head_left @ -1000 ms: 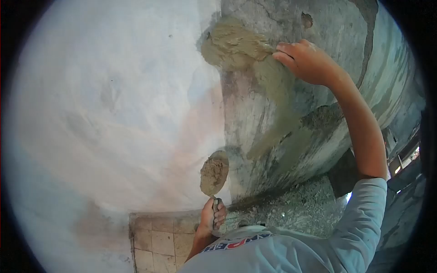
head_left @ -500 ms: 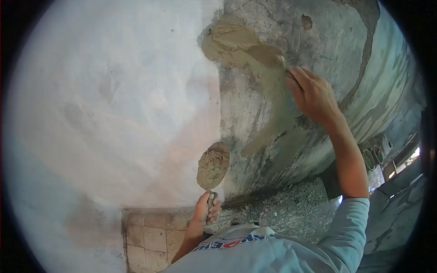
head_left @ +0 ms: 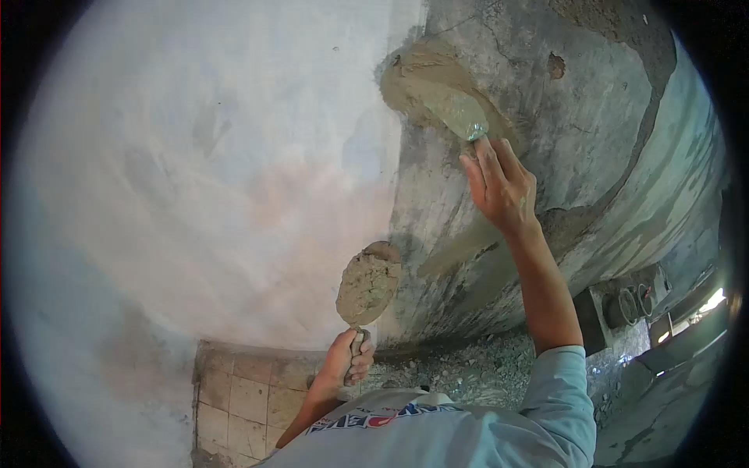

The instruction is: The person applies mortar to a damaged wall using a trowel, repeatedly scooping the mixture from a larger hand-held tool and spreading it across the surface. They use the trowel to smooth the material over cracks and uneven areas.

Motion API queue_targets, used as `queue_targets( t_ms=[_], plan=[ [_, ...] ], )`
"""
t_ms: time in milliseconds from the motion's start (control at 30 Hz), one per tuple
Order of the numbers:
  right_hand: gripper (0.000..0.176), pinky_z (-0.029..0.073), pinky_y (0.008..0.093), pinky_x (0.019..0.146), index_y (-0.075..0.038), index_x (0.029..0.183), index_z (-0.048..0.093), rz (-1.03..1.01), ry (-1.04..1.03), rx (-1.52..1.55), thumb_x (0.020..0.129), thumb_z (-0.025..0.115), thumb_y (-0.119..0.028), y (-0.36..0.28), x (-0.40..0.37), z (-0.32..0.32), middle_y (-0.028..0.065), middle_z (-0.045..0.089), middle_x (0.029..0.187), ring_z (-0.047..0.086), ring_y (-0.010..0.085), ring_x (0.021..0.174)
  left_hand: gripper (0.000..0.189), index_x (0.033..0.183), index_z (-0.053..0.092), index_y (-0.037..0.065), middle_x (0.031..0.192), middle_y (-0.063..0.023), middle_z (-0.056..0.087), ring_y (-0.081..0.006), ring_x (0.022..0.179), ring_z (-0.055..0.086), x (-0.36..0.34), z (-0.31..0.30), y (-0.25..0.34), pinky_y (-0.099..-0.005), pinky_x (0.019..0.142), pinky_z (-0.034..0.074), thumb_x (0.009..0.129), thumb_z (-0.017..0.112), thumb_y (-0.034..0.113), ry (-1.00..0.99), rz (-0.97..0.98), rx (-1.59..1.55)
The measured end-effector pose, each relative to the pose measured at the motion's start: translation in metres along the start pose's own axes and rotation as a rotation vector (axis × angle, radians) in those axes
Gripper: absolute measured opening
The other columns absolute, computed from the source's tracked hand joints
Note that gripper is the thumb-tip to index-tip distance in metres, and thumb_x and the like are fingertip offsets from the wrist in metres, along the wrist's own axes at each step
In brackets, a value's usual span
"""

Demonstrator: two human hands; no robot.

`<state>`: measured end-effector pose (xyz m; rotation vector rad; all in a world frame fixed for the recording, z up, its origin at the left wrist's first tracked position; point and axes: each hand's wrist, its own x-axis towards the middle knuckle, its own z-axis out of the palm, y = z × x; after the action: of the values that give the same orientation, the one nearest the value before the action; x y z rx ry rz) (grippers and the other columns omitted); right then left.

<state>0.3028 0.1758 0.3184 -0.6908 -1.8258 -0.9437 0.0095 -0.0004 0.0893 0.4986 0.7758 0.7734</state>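
Note:
My left hand is wrapped round the handle of a trowel, whose rounded blade bears a heap of wet mortar. Higher up, my right hand grips a second trowel by its handle end, fingers closed. That blade lies against a patch of wet mortar on the wall, where the white part meets the bare grey part. The right trowel's handle is mostly hidden by my fingers.
The white wall fills the left side. Bare grey wall with cracks and a small hole lies to the right. Below are tiles, rubble along the wall's foot, and coiled loops at the right.
My right hand has moved left and slightly down, and the trowel blade now shows flat on the mortar patch. The view has shifted a little; my left hand still holds its loaded trowel.

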Motion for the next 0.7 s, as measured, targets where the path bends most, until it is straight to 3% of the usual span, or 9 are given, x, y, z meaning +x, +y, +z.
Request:
queue_targets(
  t_ms=[167,267,367,467,567,700],
  plan=[
    [0.033,0.052,0.0365,0.052,-0.003,0.124,0.06,0.132,-0.019,0.091,0.095,0.07,-0.015,-0.001,0.004,0.005,0.0134,0.063,0.088,0.065,0.0298,0.066,0.047,0.08,0.046,0.016,0.053,0.0058,0.034,-0.0082,0.037,0.025,0.003,-0.002,-0.001,-0.0263,0.031,0.022,0.103,0.035,0.056,-0.001,0.018,0.008],
    [0.034,0.052,0.0374,0.052,-0.003,0.125,0.06,0.122,-0.096,0.027,0.095,0.07,-0.016,-0.004,0.012,-0.003,0.0138,0.065,0.091,0.066,0.0311,0.067,0.045,0.079,0.046,0.016,0.053,0.0056,0.034,-0.0085,0.037,0.026,0.0,0.001,0.0,-0.0271,0.031,0.022,0.103,0.035,0.054,0.016,-0.001,-0.005],
    [0.03,0.054,0.0371,0.054,-0.004,0.122,0.063,0.096,-0.131,0.162,0.094,0.07,-0.016,-0.008,0.007,-0.007,0.0128,0.065,0.091,0.067,0.0309,0.068,0.042,0.078,0.045,0.017,0.053,0.0053,0.034,-0.0088,0.037,0.028,-0.003,0.006,0.008,-0.0283,0.032,0.024,0.101,0.035,0.051,0.025,-0.022,0.008],
    [0.028,0.055,0.0365,0.055,-0.006,0.117,0.067,-0.049,-0.123,0.257,0.092,0.073,-0.017,-0.029,-0.038,-0.001,0.01,0.064,0.093,0.067,0.0283,0.068,0.044,0.078,0.045,0.017,0.053,0.0053,0.035,-0.0084,0.037,0.028,-0.004,0.001,0.006,-0.028,0.032,0.023,0.101,0.036,0.054,-0.03,0.016,-0.028],
    [0.027,0.055,0.0361,0.056,-0.008,0.113,0.069,0.001,-0.298,0.299,0.089,0.076,-0.02,-0.059,-0.095,0.002,0.0075,0.062,0.095,0.067,0.0258,0.068,0.046,0.078,0.046,0.017,0.053,0.0053,0.035,-0.0082,0.037,0.029,-0.008,0.002,0.01,-0.0278,0.031,0.023,0.1,0.038,0.058,-0.051,-0.02,-0.084],
    [0.023,0.055,0.037,0.058,-0.005,0.108,0.068,0.167,-0.515,0.336,0.091,0.075,-0.019,-0.086,-0.159,-0.006,0.0116,0.066,0.1,0.068,0.0303,0.072,0.049,0.079,0.045,0.017,0.053,0.0056,0.035,-0.0075,0.036,0.028,-0.008,0.001,0.011,-0.0265,0.03,0.024,0.099,0.041,0.061,-0.066,0.067,-0.077]
  ],
)
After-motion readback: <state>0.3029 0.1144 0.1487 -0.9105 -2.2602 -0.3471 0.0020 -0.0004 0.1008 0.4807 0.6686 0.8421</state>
